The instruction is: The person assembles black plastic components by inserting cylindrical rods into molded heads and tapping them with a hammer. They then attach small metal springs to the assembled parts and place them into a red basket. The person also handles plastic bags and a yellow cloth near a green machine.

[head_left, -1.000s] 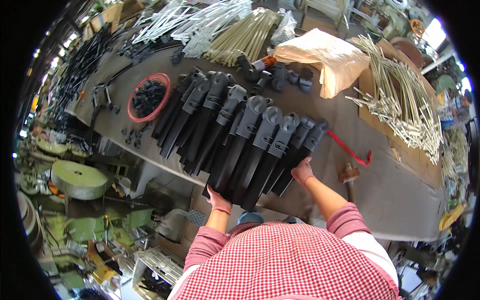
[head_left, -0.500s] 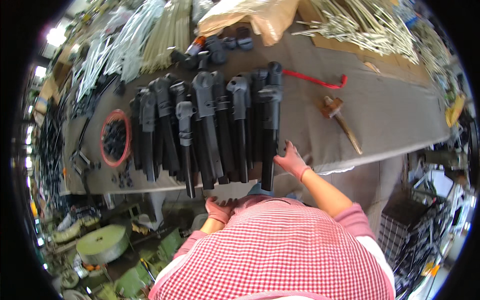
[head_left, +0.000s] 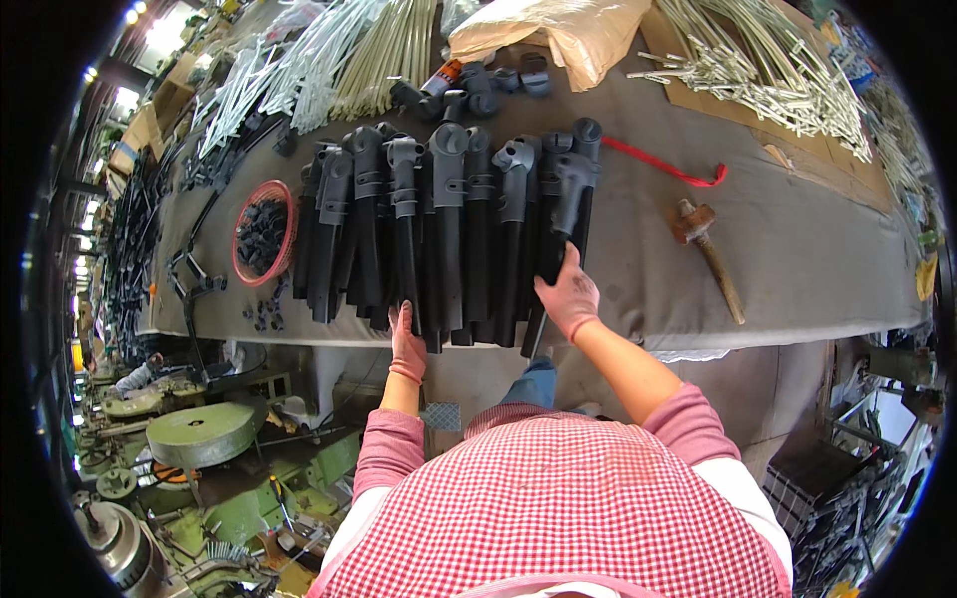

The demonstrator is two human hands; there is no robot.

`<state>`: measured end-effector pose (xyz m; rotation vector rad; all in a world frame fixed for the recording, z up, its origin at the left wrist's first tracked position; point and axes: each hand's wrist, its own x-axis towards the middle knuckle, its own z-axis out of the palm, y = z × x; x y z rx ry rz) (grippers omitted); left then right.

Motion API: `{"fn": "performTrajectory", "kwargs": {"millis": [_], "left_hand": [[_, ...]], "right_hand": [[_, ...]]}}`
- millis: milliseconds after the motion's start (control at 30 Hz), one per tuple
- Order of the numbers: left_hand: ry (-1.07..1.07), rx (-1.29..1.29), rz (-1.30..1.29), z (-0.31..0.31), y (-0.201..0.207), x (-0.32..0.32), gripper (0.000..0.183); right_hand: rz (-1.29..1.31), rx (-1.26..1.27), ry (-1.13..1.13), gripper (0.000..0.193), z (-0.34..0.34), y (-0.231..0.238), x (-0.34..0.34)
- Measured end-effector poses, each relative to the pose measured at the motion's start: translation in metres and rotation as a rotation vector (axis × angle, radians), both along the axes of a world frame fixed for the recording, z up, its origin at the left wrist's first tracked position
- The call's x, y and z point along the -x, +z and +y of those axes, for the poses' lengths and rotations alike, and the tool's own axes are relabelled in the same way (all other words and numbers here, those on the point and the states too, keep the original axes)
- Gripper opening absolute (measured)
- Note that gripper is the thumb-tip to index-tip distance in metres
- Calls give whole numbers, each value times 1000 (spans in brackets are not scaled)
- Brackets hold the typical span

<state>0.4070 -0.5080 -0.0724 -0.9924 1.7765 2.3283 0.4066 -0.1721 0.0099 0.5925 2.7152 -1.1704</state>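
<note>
Several black tubes with grey plastic joint heads lie side by side along the near part of the table. My right hand (head_left: 572, 297), in a pinkish glove, is closed round the rightmost front tube (head_left: 535, 327), just below its tilted joint head (head_left: 573, 189). My left hand (head_left: 407, 349), gloved alike, closes at the lower end of another black tube (head_left: 405, 254) near the table edge; its fingers are partly hidden. Between my hands lie more tubes, among them one with a rounded grey head (head_left: 449, 149).
Left of the tubes stands a pink-red basket (head_left: 291, 231) of small black parts. To the right lie a wooden-handled mallet (head_left: 713, 257) and a red strap (head_left: 663, 167). Bundled rods (head_left: 384, 65) and brown wrapping (head_left: 558, 35) lie at the back. Green machinery (head_left: 204, 434) stands lower left.
My left hand has risen from below the table edge to a tube's lower end. My right hand has moved up and left onto the rightmost front tube, whose head now leans.
</note>
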Motion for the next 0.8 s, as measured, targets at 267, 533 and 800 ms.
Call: {"fn": "performTrajectory", "kwargs": {"millis": [267,533,800], "left_hand": [[199,380,87,3,-7,-23,73],[278,-126,-309,-15,-50,-43,45],[15,307,-558,-37,-49,-10,30]], "right_hand": [[255,99,-38,57,16,-11,56],[162,254,13,65,46,-18,0],[254,-68,-345,57,138,-43,-86]]}}
